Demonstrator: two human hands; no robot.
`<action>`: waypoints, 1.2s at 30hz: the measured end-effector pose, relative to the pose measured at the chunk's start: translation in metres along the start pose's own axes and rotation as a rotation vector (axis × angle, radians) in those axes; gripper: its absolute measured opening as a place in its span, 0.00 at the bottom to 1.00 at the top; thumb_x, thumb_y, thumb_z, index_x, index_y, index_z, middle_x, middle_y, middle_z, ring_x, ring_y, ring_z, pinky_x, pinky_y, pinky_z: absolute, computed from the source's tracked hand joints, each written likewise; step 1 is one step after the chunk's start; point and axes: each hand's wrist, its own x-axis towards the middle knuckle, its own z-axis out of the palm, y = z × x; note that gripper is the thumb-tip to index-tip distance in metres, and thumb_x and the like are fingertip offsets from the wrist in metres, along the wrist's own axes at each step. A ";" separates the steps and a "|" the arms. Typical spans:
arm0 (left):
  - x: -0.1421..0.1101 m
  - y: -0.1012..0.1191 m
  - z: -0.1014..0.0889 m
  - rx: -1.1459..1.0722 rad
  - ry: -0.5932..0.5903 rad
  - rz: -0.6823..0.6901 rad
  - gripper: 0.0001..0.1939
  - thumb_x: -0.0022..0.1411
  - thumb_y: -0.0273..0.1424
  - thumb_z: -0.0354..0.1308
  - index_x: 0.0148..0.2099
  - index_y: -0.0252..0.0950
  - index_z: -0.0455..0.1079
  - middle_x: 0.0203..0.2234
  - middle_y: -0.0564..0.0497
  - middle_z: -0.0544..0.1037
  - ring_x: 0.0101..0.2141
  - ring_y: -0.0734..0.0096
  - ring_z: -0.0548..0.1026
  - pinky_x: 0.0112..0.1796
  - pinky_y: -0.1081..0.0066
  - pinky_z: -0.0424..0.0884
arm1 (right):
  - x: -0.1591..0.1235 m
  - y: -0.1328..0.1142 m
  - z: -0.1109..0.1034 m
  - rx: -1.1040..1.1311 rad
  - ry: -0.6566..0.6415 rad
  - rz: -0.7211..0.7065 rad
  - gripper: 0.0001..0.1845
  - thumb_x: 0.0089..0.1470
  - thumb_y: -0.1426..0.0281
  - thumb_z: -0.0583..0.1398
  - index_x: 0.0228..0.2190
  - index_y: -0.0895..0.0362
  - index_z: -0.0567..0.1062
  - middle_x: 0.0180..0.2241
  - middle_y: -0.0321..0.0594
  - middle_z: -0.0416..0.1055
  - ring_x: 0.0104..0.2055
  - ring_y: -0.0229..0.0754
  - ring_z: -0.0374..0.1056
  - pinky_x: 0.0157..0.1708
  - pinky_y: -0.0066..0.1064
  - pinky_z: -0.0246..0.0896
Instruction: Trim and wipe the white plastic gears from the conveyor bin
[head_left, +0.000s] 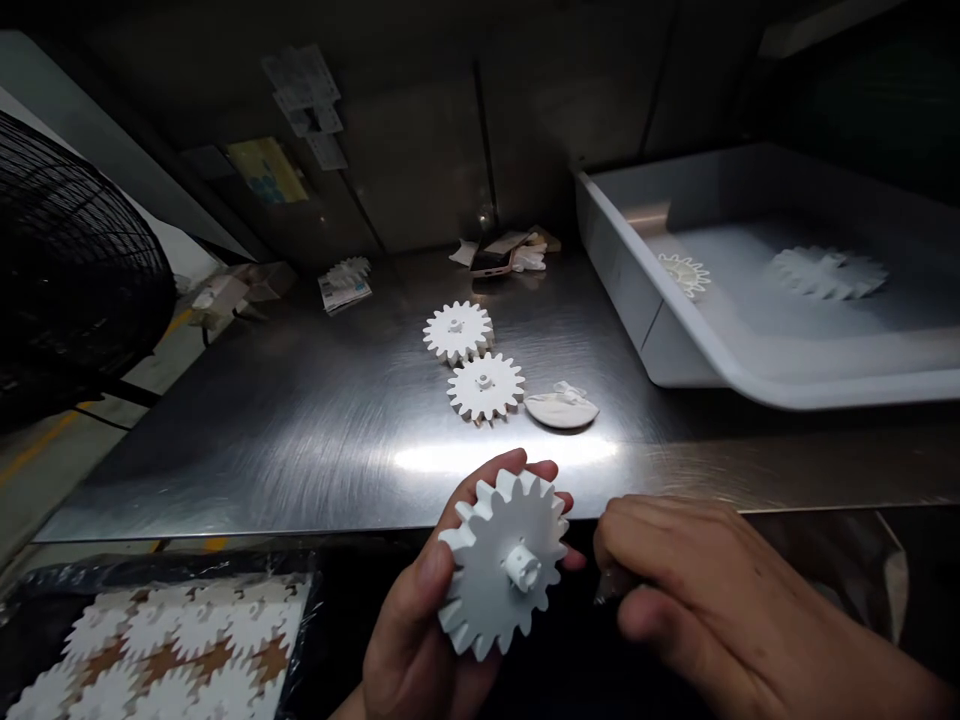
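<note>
My left hand [420,610] is wrapped round a white plastic gear [484,580], tilted so its face and hollow centre hub point up and to the right. Just right of it, apart from the gear, my right hand [682,570] is closed with the fingers curled. Something small and dark shows between its thumb and fingers, too unclear to name. Beyond the hands, two more white gears [457,328] lie flat on the metal table [315,420], one behind the other. Beside them rests a pale, oval pad-like piece [562,408] with white scraps on top.
A large white bin [697,350] at the right contains a few gears [829,273]. Lower left, several gears [180,620] lie in rows in a box lined with black plastic. A phone [491,258] sits near the back wall. A black fan [75,230] stands at the left.
</note>
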 end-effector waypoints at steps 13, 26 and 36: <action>0.011 -0.001 -0.006 -0.087 -0.194 -0.090 0.36 0.62 0.46 0.48 0.67 0.33 0.58 0.59 0.32 0.69 0.54 0.41 0.69 0.46 0.52 0.69 | -0.020 0.025 0.006 -0.093 0.031 0.105 0.17 0.65 0.62 0.57 0.25 0.54 0.63 0.23 0.31 0.68 0.23 0.37 0.65 0.23 0.28 0.54; 0.011 -0.002 -0.008 -0.092 -0.321 -0.120 0.37 0.61 0.48 0.51 0.67 0.35 0.58 0.57 0.36 0.72 0.54 0.46 0.72 0.43 0.57 0.74 | -0.023 0.026 0.006 0.115 0.094 -0.001 0.20 0.58 0.81 0.50 0.45 0.49 0.69 0.36 0.36 0.72 0.34 0.40 0.72 0.31 0.29 0.68; 0.016 -0.004 -0.006 -0.145 -0.271 -0.099 0.35 0.64 0.49 0.45 0.66 0.33 0.61 0.56 0.35 0.73 0.56 0.43 0.69 0.42 0.56 0.75 | -0.020 0.022 0.004 0.120 0.113 0.024 0.16 0.58 0.79 0.52 0.42 0.50 0.73 0.35 0.36 0.75 0.34 0.41 0.73 0.33 0.28 0.70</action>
